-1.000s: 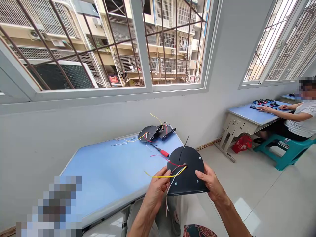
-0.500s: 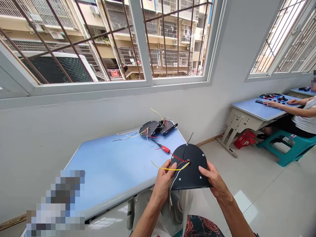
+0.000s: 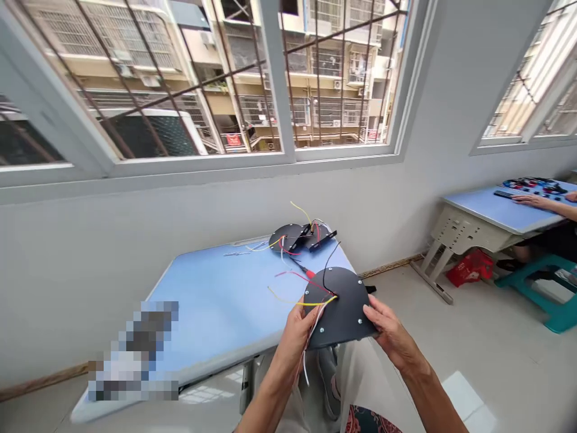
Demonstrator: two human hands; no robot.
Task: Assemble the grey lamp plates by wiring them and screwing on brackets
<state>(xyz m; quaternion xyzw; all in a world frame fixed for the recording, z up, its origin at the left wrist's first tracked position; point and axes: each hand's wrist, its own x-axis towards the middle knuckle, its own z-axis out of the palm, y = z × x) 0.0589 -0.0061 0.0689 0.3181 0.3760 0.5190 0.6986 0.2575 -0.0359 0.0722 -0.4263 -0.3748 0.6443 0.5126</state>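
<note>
Between my two hands is a black rounded plate (image 3: 347, 316) with a flat near edge, small screws around its rim and yellow, red, black and white wires coming out of a central hole. My left hand (image 3: 297, 328) grips its left edge, thumb on top near the wires. On the right edge my right hand (image 3: 394, 331) holds it the same way, fingers hidden beneath. Just beyond, a red-handled tool (image 3: 310, 273) lies on the blue table (image 3: 216, 300), partly covered by the plate.
Two similar black wired plates (image 3: 286, 239) lie at the table's far end, beside thin silvery strips (image 3: 246, 249). A blurred-out patch (image 3: 144, 352) covers the table's left corner. To the right, a person's hand (image 3: 534, 200) rests on another blue table (image 3: 491, 210), near a teal stool (image 3: 550, 294).
The view has turned left, so the table and window sit further right. Both hands still hold the plate, which has shifted slightly left in view; its loose wires have swung.
</note>
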